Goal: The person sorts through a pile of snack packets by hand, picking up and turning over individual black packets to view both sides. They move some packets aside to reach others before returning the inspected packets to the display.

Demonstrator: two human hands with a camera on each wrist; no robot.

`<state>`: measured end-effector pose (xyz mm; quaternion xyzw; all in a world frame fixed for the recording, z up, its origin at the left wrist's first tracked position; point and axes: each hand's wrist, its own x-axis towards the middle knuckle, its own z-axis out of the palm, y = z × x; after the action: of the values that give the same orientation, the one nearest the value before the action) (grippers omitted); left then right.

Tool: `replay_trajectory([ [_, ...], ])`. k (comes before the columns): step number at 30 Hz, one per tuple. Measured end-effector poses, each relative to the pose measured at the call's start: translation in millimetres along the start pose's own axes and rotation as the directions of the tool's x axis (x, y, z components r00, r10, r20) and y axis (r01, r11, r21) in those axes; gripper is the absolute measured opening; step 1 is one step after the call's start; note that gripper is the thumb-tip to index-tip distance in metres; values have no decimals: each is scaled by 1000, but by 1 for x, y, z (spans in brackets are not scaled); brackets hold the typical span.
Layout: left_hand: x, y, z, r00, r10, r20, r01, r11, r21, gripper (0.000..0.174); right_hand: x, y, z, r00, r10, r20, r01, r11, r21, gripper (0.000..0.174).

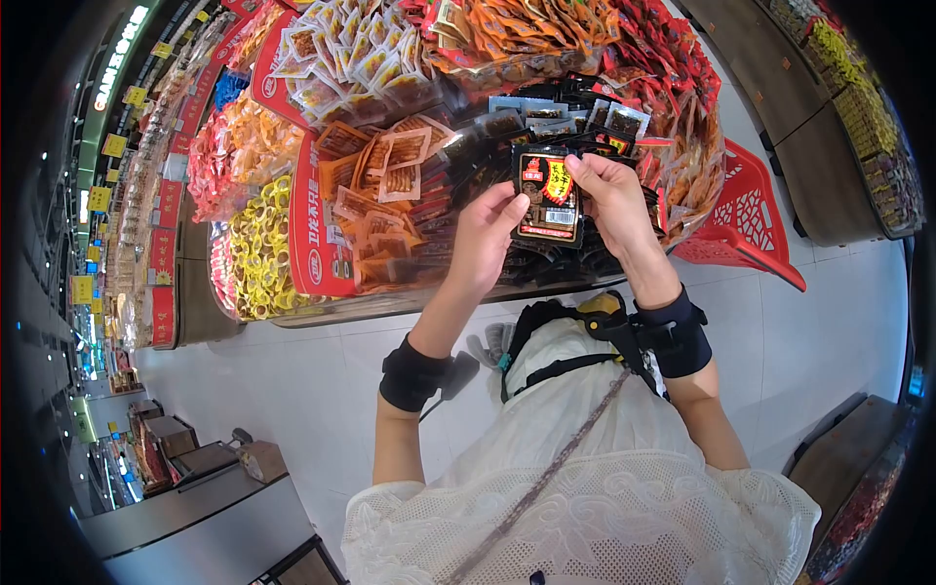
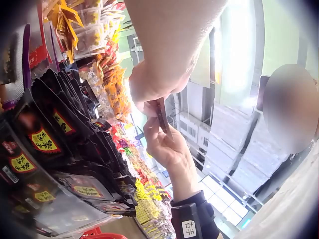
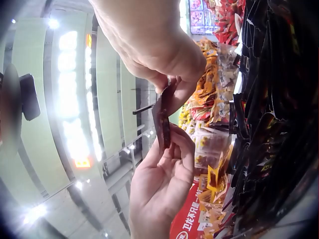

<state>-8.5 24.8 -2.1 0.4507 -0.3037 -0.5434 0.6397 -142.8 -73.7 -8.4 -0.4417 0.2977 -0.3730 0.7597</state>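
Note:
A small black snack packet [image 1: 548,200] with a yellow and red label and a barcode is held up by both hands. My left hand [image 1: 487,229] pinches its left edge, the thumb lying on the front. On the upper right corner, my right hand [image 1: 619,205] grips it between thumb and fingers. The right wrist view shows the packet [image 3: 163,114] edge-on between the two hands. Under and behind it lies a heap of similar black packets [image 2: 55,129], several showing the same yellow label.
The display bin holds orange packets [image 1: 390,175], white packets [image 1: 361,58] and yellow-wrapped snacks [image 1: 268,249], with red signs [image 1: 317,239] between sections. A red shopping basket [image 1: 746,214] stands at the bin's right side. Shelves line the left, and a grey counter [image 1: 205,526] is at lower left.

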Motion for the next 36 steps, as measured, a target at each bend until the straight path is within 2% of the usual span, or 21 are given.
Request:
replay_trajectory([
  [2, -1, 1, 6, 999, 32, -19, -32, 999, -8, 24, 0, 0, 0, 1000, -2, -8, 2, 1000, -4, 16],
  [5, 2, -3, 2, 999, 49, 0, -49, 999, 3, 24, 0, -7, 6, 998, -3, -65, 5, 1000, 25, 15],
  [8, 0, -1, 8, 999, 33, -10, -32, 994, 107, 23, 3, -14, 7, 993, -55, -102, 63, 995, 79, 15],
  [11, 0, -3, 6, 998, 51, 36, -53, 997, 58, 22, 5, -19, 5, 989, -48, -140, 52, 998, 28, 15],
  [14, 0, -2, 5, 998, 49, 49, -51, 997, 57, 22, 5, -17, 2, 994, -59, -88, 63, 997, 51, 15],
  [23, -3, -4, -2, 990, 65, 128, -69, 997, 29, 25, -2, -28, 6, 998, 58, 7, -59, 968, 244, 10],
  [29, -2, -6, -5, 989, 61, 137, -68, 997, 46, 25, -2, -30, 2, 995, 59, 85, -78, 968, 237, 10],
  [36, -2, -5, -4, 988, 62, 141, -70, 996, 58, 24, -2, -29, 4, 996, 61, 58, -73, 969, 237, 10],
])
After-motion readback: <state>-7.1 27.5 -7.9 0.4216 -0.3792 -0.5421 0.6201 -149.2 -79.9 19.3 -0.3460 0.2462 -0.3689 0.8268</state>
